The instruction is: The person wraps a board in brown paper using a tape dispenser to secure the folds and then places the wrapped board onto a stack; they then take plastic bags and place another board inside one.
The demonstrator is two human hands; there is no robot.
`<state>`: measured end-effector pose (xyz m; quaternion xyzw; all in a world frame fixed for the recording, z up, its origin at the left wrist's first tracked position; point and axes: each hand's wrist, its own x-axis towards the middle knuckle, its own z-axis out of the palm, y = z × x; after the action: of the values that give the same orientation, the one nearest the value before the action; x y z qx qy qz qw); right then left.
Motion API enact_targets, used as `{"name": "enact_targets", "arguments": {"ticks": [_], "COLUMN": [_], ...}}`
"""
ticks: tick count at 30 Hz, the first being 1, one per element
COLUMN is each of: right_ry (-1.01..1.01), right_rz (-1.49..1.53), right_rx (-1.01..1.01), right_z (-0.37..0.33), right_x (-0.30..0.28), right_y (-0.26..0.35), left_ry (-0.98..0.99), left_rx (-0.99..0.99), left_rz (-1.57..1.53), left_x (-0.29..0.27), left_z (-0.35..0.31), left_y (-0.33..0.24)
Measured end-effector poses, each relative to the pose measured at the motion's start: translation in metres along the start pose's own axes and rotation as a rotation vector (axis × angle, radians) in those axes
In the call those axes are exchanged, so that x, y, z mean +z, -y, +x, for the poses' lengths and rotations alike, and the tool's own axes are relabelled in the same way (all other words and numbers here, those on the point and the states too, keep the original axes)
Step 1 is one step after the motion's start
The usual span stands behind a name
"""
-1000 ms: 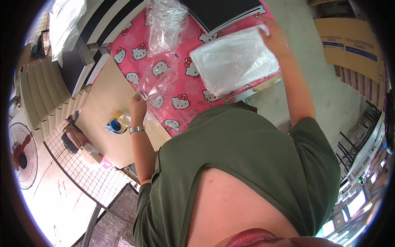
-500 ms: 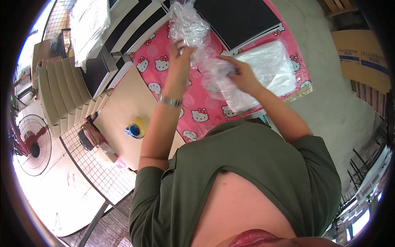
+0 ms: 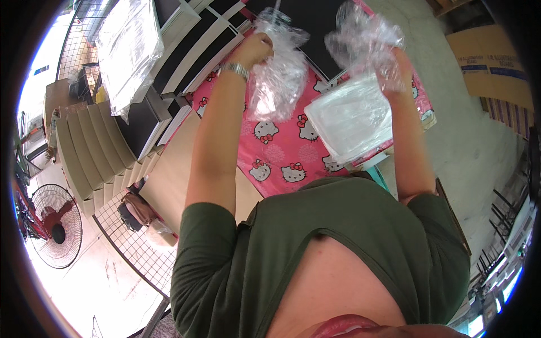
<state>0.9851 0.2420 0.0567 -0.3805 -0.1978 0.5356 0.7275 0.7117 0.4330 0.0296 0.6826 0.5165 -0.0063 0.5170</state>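
Observation:
My left hand, a metal-band watch on its wrist, is closed on a crumpled clear plastic bag that hangs over the pink cartoon-print cover. Farther right, my right hand is wrapped by another bunched clear plastic bag and grips it; the film partly hides its fingers. Below that hand lies a flat stack of clear plastic sleeves. Behind both bags is a large black board, partly covered by them.
Black and white boards stand in rows at the far left, near a plastic-wrapped white pack. Brown boards line the left side. A tan board lies under my left arm. A fan stands at left; a cardboard carton sits right.
My hands have moved apart, each with bunched plastic. The right hand went right and farther over the sleeves, the left slightly farther away. The tape roll is now hidden from view.

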Motion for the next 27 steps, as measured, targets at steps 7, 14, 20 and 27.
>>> {"name": "enact_targets", "arguments": {"ticks": [7, 14, 20, 27], "right_ry": [0.299, 0.672, 1.087, 1.150], "right_rz": [0.183, -0.326, -0.992, -1.239], "right_rx": [0.023, 0.330, 0.148, 0.458], "right_z": [0.049, -0.027, -0.082, -0.081], "right_x": [0.082, 0.146, 0.188, 0.189], "right_y": [-0.009, -0.059, -0.145, -0.217], "left_ry": [-0.225, -0.382, -0.370, -0.166], "left_rx": [0.245, 0.337, 0.298, 0.332], "left_rz": [-0.392, -0.853, -0.450, -0.301], "left_x": [0.010, 0.014, 0.035, 0.039], "left_z": [-0.182, -0.278, -0.297, -0.297], "left_y": [0.011, 0.038, 0.022, 0.019]}}
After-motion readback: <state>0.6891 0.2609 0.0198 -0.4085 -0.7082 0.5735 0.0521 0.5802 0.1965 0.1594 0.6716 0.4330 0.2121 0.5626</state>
